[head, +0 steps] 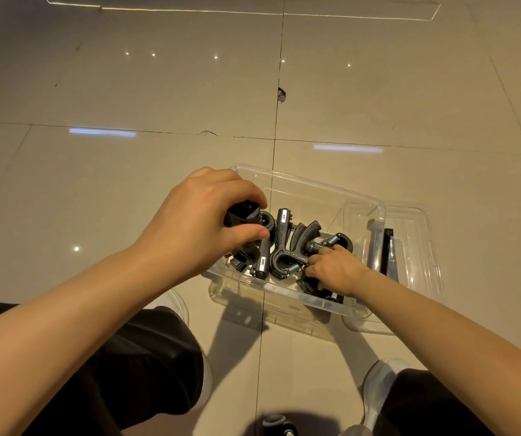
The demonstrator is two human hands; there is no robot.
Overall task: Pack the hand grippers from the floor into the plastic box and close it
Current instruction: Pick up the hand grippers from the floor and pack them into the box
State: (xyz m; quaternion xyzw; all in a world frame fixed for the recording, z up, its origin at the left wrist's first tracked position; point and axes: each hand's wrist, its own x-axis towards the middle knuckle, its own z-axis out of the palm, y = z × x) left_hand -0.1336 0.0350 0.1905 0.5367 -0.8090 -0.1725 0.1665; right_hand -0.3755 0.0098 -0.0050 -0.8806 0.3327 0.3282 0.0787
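Observation:
A clear plastic box (312, 184) stands on the tiled floor in front of me and holds several black hand grippers (284, 243) with metal springs. My left hand (196, 225) is over the box's left end and grips a black hand gripper (241, 214) between thumb and fingers. Inside the box's right half, my right hand (334, 269) has its fingers curled onto a hand gripper (331, 240) lying among the others. The clear lid (416, 247) lies on the floor to the right, partly under the box.
My knees in dark trousers (146, 357) and white shoes (381, 382) are close in front of the box. A dark object (278, 424) sits at the bottom edge between my feet. Glossy beige floor tiles (158, 89) stretch beyond.

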